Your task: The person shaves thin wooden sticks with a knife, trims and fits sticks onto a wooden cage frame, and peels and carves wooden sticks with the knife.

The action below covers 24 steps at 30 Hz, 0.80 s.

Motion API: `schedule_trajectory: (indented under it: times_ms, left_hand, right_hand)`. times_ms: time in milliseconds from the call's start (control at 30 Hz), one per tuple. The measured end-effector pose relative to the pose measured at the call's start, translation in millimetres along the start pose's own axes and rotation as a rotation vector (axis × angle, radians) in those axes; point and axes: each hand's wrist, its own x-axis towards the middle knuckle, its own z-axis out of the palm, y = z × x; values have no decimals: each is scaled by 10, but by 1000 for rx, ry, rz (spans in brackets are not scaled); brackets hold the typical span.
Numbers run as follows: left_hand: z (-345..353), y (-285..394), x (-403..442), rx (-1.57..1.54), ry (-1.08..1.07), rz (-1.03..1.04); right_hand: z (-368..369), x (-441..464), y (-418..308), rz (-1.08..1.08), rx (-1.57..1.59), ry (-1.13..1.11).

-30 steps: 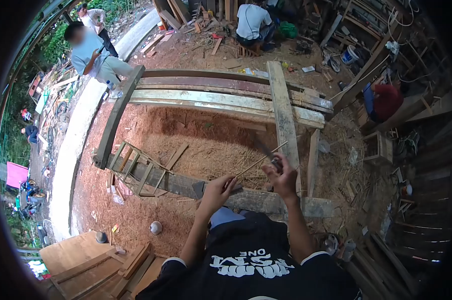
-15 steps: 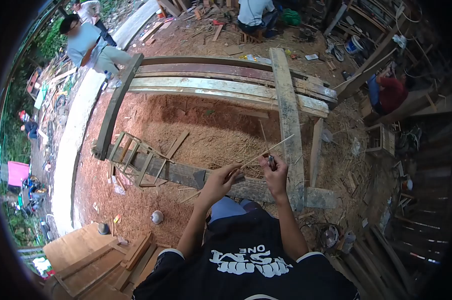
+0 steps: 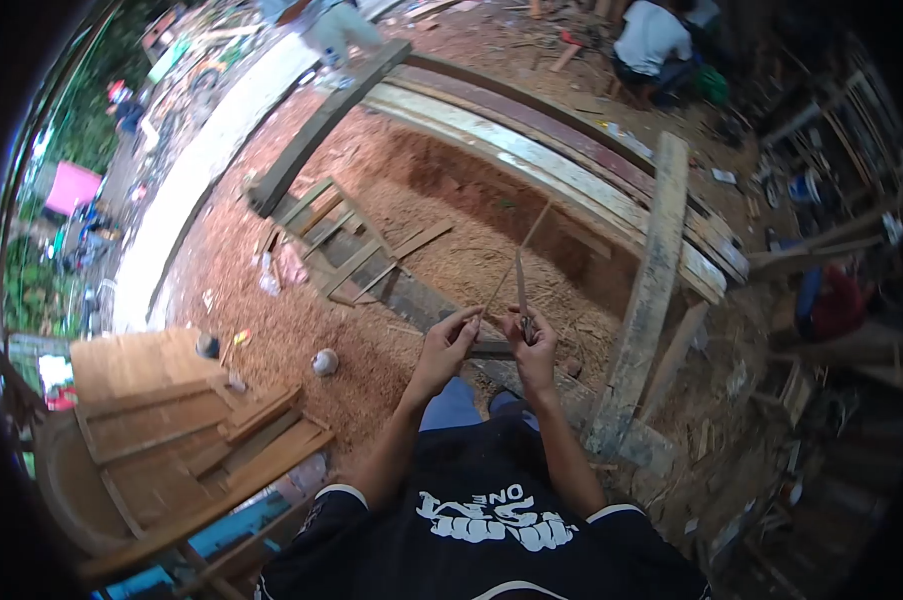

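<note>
My left hand is closed, its thumb and fingertips pinching the lower end of a thin wooden stick. That stick slants up and away to the right. In my right hand is a knife, gripped at its handle, with the narrow blade pointing up and forward. The blade tip appears close to the stick; I cannot tell whether they touch. Both hands are in front of my body, above a low timber beam. Fingers partly hide the knife handle.
A frame of long planks crosses ahead, with a thick post on the right. A small slatted wooden frame lies left of centre. Wooden panels rest at lower left. A person in a white shirt crouches at the back.
My view has turned, shifting the surroundings. The stick was angled low to the right and now points more steeply forward; the knife blade now shows clearly upright beside it.
</note>
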Motion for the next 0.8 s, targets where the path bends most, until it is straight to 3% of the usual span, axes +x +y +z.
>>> schedule_trajectory:
  times_ms: [233,367,467,633,800]
  left_hand:
    - [-1015,-246,-5,-447,241,41]
    - [-1694,-196,270,-636,361,89]
    - [-2239,-30,498,-732,434,111]
    - [-3067,-276,828,-906,433,163]
    - [-3582,-684,1130,-1024,475,75]
  right_hand:
    - [838,177,244,187,-166,-238]
    - [1642,257,556,34,-175,-271]
    - [2304,374,671,101,-249,-344]
    - [3202,627,1110,147,-315,-349]
    - [3813,755,1276,233,-461,-333]
